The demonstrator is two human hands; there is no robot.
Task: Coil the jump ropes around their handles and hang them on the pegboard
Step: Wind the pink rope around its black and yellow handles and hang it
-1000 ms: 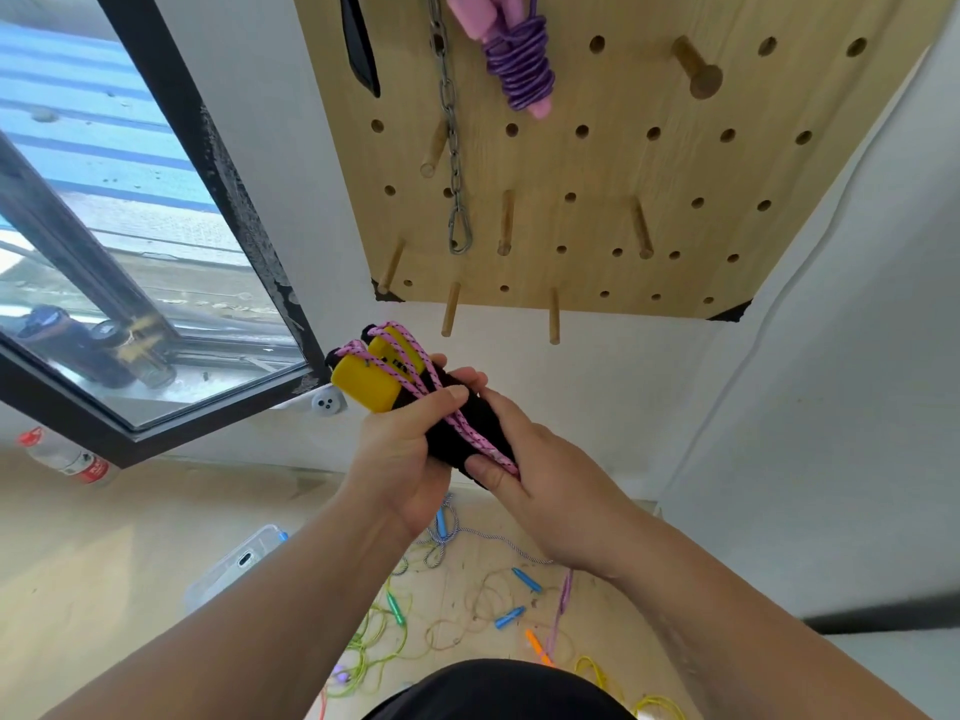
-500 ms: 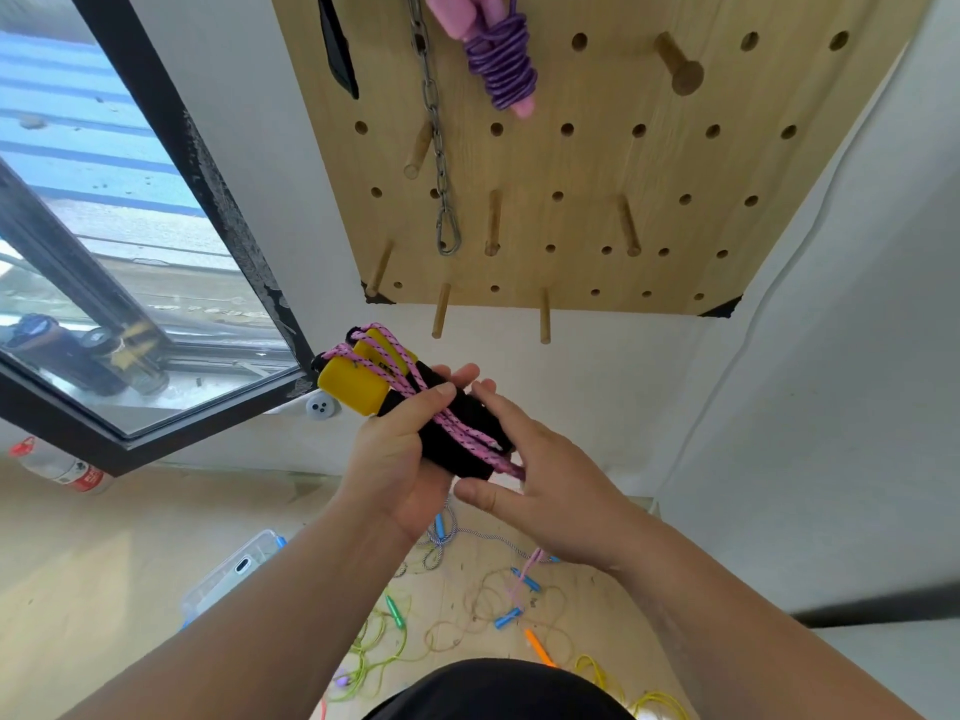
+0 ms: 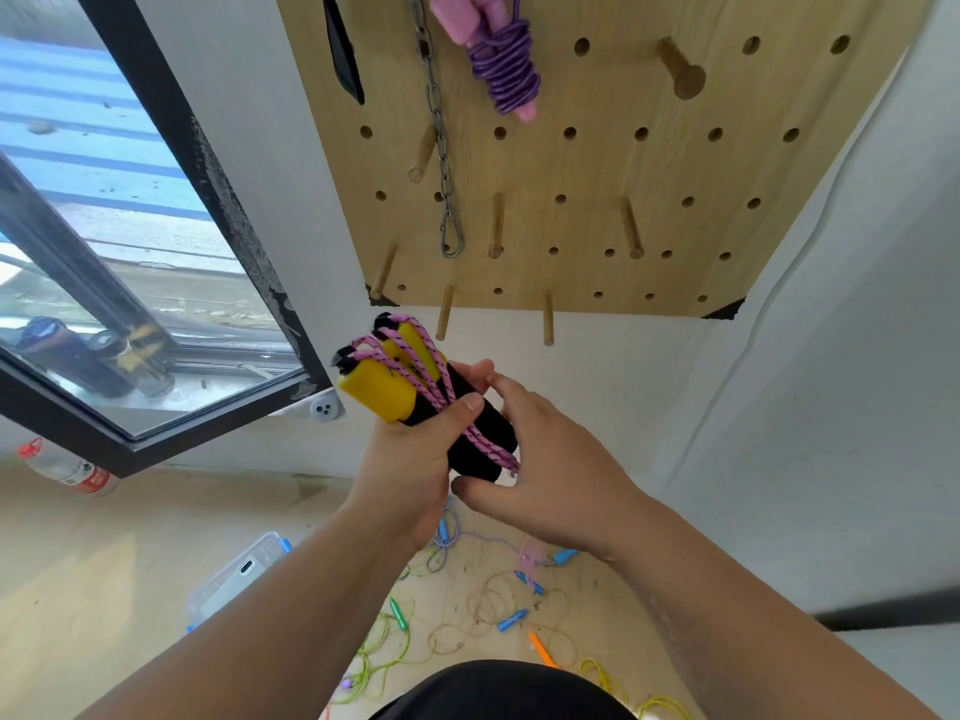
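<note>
My left hand point(image 3: 410, 459) grips a pair of yellow-and-black jump rope handles point(image 3: 384, 394) held side by side, with a pink braided rope point(image 3: 426, 371) wound over them in several turns. My right hand point(image 3: 550, 475) is at the black lower ends of the handles, fingers curled around the rope's lowest turn. Above hangs the wooden pegboard point(image 3: 675, 241), with a purple rope coiled on pink handles point(image 3: 506, 70) hanging near its top. Two bare pegs point(image 3: 546, 317) stick out just above the handles.
A metal chain with a carabiner point(image 3: 441, 148) hangs on the pegboard's left. A black-framed window point(image 3: 171, 148) is at left. On the floor lie several loose ropes point(image 3: 498, 610), a clear plastic box point(image 3: 234, 579) and a bottle point(image 3: 67, 467).
My right hand has slid down the handles to their black ends, carrying the rope's turn with it. The bundle has tilted a little more upright.
</note>
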